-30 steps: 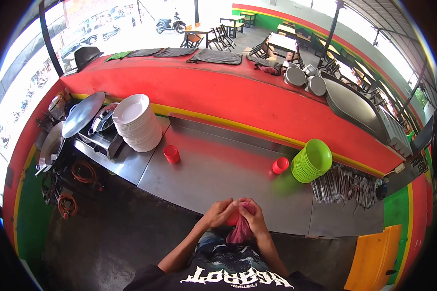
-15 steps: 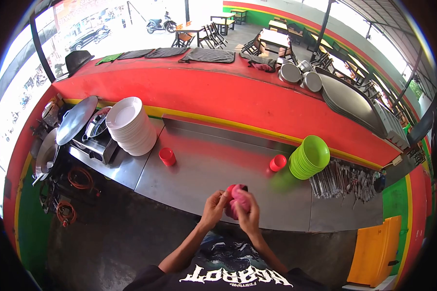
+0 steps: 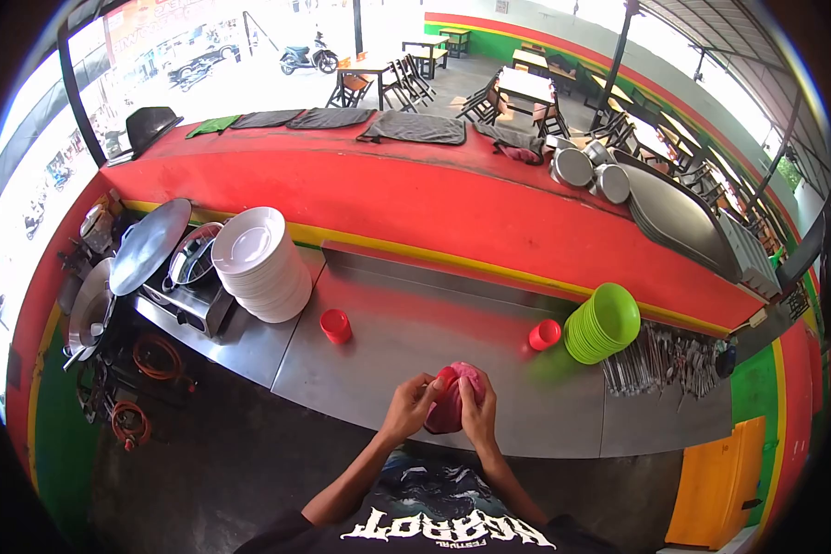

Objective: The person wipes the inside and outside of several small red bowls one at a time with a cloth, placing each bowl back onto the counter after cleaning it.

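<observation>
Over the front edge of the steel counter, both my hands are together in front of my chest. My left hand (image 3: 410,408) is closed on a red cup (image 3: 447,377), which is mostly hidden by fingers and fabric. A pinkish-red cloth (image 3: 444,414) is gripped in my right hand (image 3: 479,412), bunched against the cup and hanging below it. Beyond my hands, one red cup (image 3: 336,326) stands on the counter to the left. A second red cup (image 3: 545,334) stands to the right, beside a stack of green bowls (image 3: 602,323).
On the steel counter (image 3: 415,323), a tall stack of white plates (image 3: 263,268) stands left, near a stove (image 3: 189,300) and lidded pan. Many spoons and forks (image 3: 665,365) lie right. A red ledge (image 3: 415,180) behind holds cloths, metal pots (image 3: 572,167) and trays (image 3: 679,222).
The cloth has shifted and now hangs lower between my hands, with my right fingers pressed on it. The whole view has turned slightly, moving the counter items right and down.
</observation>
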A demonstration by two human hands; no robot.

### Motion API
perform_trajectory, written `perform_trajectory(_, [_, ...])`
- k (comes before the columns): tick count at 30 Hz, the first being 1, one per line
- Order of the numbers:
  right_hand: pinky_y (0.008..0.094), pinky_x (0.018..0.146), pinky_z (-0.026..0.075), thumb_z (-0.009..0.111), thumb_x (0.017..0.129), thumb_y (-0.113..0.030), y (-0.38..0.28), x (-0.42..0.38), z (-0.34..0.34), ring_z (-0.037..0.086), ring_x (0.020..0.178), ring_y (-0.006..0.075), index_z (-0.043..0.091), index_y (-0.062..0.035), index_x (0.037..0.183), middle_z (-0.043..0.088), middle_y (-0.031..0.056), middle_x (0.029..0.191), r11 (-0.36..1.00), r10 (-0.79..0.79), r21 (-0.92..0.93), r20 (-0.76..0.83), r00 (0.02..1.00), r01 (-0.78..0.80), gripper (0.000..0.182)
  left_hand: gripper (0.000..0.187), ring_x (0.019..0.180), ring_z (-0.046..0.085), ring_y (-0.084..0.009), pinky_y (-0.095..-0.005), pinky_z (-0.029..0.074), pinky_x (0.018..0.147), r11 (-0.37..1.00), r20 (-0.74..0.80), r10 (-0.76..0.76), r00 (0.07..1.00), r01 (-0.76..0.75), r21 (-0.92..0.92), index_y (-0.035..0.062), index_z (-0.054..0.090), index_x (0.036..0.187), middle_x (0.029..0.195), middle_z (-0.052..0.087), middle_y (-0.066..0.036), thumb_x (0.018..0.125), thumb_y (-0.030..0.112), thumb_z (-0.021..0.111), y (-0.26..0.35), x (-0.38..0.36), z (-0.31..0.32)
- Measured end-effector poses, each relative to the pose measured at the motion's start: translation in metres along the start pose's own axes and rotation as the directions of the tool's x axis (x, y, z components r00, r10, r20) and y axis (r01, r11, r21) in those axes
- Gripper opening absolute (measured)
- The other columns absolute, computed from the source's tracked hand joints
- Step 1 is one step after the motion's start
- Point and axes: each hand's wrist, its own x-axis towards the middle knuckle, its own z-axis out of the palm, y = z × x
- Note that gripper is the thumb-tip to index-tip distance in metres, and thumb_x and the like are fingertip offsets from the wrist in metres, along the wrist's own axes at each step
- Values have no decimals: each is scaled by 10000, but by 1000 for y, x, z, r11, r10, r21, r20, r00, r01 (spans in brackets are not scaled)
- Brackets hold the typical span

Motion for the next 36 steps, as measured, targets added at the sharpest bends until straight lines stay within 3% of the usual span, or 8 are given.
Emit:
perform_trajectory(5, [341,967,468,566,1003,-224,-9,6,29,616,1086,231,612,23,1189,658,146,1143,997,41,-65,-90,995,-47,314,345,661,489,-32,-227,395,565,999,-28,-49,998,48,-5,-29,640,1025,727,612,11,1020,310,573,12,15,-18])
perform_trajectory(14, [283,825,485,549,1010,-306,7,16,50,607,935,132,650,4,1113,662,58,1014,845,443,377,-93,892,-380,342,327,648,489,-34,-230,388,558,997,21,-22,1000,20,80,-13,644,1020,701,594,11,1016,308,580,27,43,-43])
perform_trajectory(17, [267,805,498,542,1019,-295,5,21,50,619,922,118,635,-7,1088,659,51,996,833,450,376,-35,893,-405,311,339,674,511,-38,-228,395,579,998,92,-26,995,21,61,-12,638,1034,753,632,-4,1020,320,572,35,48,-52])
perform_trajectory(20, [273,821,501,567,1007,-261,13,25,50,628,932,126,629,-11,1098,661,52,1003,854,450,357,-138,883,-379,273,338,672,524,-51,-240,414,588,997,156,37,987,-48,64,-14,637,1029,746,626,-8,1018,318,574,23,54,-58])
perform_trajectory(22, [286,836,497,592,991,-244,13,27,55,617,925,133,634,-7,1099,660,59,1003,891,380,355,-239,894,-284,263,332,669,549,-66,-254,447,603,988,178,-46,983,18,156,-20,637,1013,707,608,-20,1016,307,578,31,52,-62])
perform_trajectory(26, [304,867,497,617,971,-188,-7,35,61,629,943,156,636,7,1097,673,84,1023,957,231,244,-322,918,-155,233,333,723,595,-86,-272,481,650,989,254,36,967,-70,127,-28,629,1016,777,674,-60,1014,301,580,23,57,-70])
perform_trajectory(31, [315,909,487,643,939,-130,-25,45,67,637,995,177,634,25,1095,687,108,1052,999,14,-33,-176,984,-20,220,332,802,648,-110,-290,524,742,985,376,91,922,-138,101,-48,618,1006,855,718,-106,1021,279,567,26,68,-85])
perform_trajectory(36, [319,905,485,678,904,-139,-39,49,78,638,979,183,636,16,1096,687,104,1030,969,-106,-232,-96,990,81,250,301,897,642,-115,-291,520,833,997,450,44,892,-65,31,-42,609,1033,929,700,-85,1032,252,546,26,79,-104])
